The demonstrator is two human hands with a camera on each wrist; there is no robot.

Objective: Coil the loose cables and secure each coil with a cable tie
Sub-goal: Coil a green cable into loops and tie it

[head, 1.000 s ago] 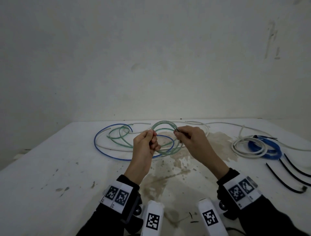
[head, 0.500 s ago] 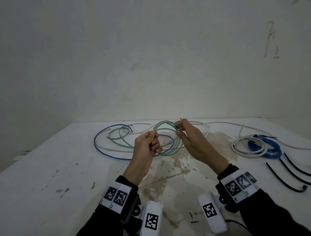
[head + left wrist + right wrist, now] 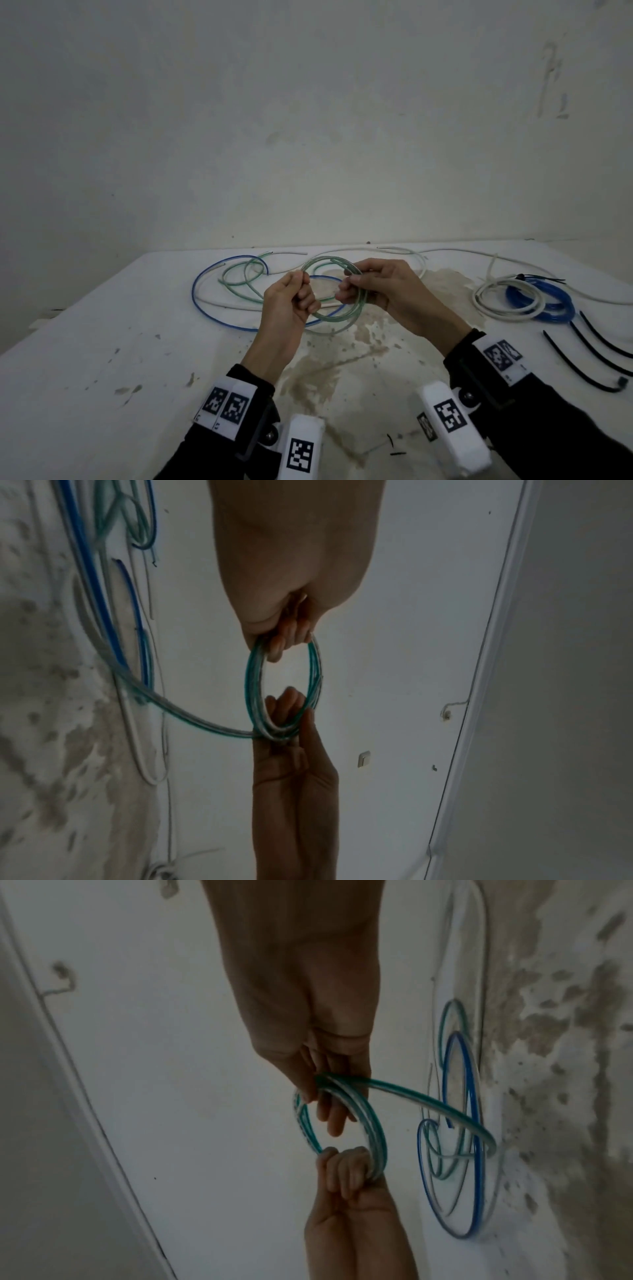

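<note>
A green cable coil (image 3: 337, 317) of several turns hangs above the table between my two hands. My left hand (image 3: 303, 294) grips its left side with the fingers curled round the turns. My right hand (image 3: 352, 291) pinches the right side, some fingers through the loop. In the left wrist view my left hand (image 3: 291, 639) holds the top of the green coil (image 3: 251, 685). In the right wrist view my right hand (image 3: 325, 1093) holds the coil (image 3: 375, 1139), and a loose green tail (image 3: 428, 1102) runs down to the table (image 3: 102, 377). Black cable ties (image 3: 582, 368) lie at the right.
Loose blue cable (image 3: 202, 308) and white cable (image 3: 233, 304) lie on the table behind my hands, tangled with the green tail (image 3: 239, 282). A tied white coil (image 3: 493, 308) and a blue coil (image 3: 555, 308) sit at the right. A wall stands behind the stained table.
My right hand came down from the top of the green coil to its right side, closer to my left hand. The left hand has kept its grip.
</note>
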